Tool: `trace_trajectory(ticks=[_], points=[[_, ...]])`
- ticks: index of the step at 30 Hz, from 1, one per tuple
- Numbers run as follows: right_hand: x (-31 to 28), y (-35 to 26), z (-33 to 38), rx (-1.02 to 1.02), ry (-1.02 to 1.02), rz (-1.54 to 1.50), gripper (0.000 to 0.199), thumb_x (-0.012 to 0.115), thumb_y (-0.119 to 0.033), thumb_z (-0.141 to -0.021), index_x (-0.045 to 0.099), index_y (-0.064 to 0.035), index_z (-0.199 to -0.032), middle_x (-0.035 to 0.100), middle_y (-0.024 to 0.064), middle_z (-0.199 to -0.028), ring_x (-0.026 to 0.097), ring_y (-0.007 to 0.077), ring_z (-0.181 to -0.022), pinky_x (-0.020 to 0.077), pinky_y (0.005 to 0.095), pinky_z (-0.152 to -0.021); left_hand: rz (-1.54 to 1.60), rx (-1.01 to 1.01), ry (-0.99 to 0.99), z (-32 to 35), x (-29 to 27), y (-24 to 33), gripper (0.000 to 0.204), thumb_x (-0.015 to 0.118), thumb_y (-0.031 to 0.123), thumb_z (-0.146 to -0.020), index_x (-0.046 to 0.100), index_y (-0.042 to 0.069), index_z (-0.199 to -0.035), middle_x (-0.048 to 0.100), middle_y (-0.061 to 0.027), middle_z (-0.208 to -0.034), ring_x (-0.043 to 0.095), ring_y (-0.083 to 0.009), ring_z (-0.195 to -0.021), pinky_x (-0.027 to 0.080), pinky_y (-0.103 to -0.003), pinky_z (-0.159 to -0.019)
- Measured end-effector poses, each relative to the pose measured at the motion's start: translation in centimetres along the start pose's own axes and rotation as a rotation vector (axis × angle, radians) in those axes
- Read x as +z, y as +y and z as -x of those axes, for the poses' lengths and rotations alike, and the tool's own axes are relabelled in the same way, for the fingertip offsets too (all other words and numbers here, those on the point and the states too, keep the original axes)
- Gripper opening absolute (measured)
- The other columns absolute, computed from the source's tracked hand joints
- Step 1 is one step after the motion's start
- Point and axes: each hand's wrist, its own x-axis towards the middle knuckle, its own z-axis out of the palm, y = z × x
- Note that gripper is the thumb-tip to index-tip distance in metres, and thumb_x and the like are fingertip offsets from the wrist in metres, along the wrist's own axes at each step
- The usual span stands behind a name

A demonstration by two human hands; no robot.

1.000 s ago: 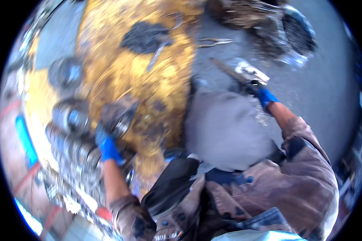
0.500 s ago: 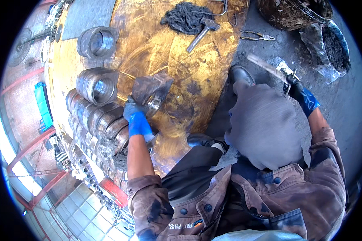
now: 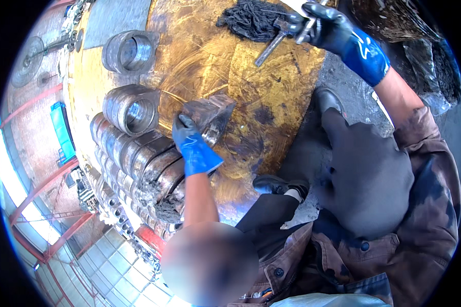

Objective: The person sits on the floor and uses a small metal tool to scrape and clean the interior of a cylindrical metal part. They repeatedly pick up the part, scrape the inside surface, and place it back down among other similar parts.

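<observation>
My left hand, in a blue and dark glove, has its fingers closed on the left edge of a squarish metal block with a curved, shiny inner face. The block sits tilted on the yellow worktop. Out at the upper right, my right hand, gloved alike, is closed round a metal tool with a pale flat bar at its top; its exact kind is unclear. Next to this hand a hammer lies against a dark heap of greasy rags.
Thick metal rings stand in rows along the left, one ring apart from them. A dark rag rests on the nearer rings. A rusty tub and a plastic bag of dark stuff are at the far right.
My right hand has swung up and left with the tool, from above the floor to beside the hammer. My left hand stays at the block. The whole view has shifted slightly.
</observation>
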Motion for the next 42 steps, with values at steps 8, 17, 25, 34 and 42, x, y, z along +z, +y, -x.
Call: trace_trajectory(ticks=[8,17,25,34,42], points=[[3.7,6.6,-9.5,0.28,-0.133,0.492,0.04,0.067,-0.035,-0.099,0.065,-0.006,-0.126,0.072,0.0108,-0.096,0.07,0.0279,-0.085,0.0574,0.0471,-0.08,-0.128,0.099,0.226,0.1,2.4,0.3,0.037,0.048,0.023,-0.105,0.068,-0.004,-0.119,0.071,-0.0254,-0.116,0.069,-0.0422,-0.105,0.054,-0.047,-0.092],[4.7,13.7,-5.6,0.34,0.06,1.158,0.033,0.059,-0.025,-0.106,0.065,-0.0125,-0.136,0.064,0.0022,-0.081,0.059,0.0116,-0.065,0.0491,0.0258,-0.053,-0.145,0.12,0.258,0.0,2.3,0.1,0.035,0.049,0.021,-0.104,0.068,-0.005,-0.117,0.071,-0.0266,-0.112,0.068,-0.0433,-0.102,0.054,-0.048,-0.09],[8.4,14.9,-5.1,0.469,-0.278,2.015,0.042,0.058,-0.027,-0.103,0.059,-0.0263,-0.145,0.068,0.0051,-0.079,0.069,0.021,-0.07,0.0551,0.0371,-0.062,-0.151,0.133,0.292,0.1,2.1,0.0,0.034,0.05,0.021,-0.103,0.069,-0.005,-0.114,0.072,-0.0265,-0.108,0.069,-0.0436,-0.098,0.054,-0.049,-0.087],[7.3,14.8,-8.9,1.051,-0.27,1.557,0.036,0.056,-0.032,-0.102,0.066,-0.0239,-0.136,0.072,0.0096,-0.085,0.073,0.0269,-0.08,0.0567,0.0449,-0.069,-0.171,0.15,0.306,0.0,2.4,0.0,0.034,0.05,0.022,-0.104,0.07,-0.004,-0.111,0.073,-0.0259,-0.105,0.07,-0.0432,-0.095,0.055,-0.049,-0.083],[7.9,17.8,-4.1,0.12,-0.267,1.58,0.038,0.059,-0.008,-0.089,0.071,-0.0154,-0.125,0.074,0.0159,-0.092,0.073,0.0285,-0.083,0.057,0.0418,-0.069,-0.249,0.142,0.273,-0.2,2.3,0.5,0.033,0.05,0.021,-0.104,0.071,-0.004,-0.105,0.073,-0.0261,-0.099,0.069,-0.0439,-0.089,0.054,-0.05,-0.08]])
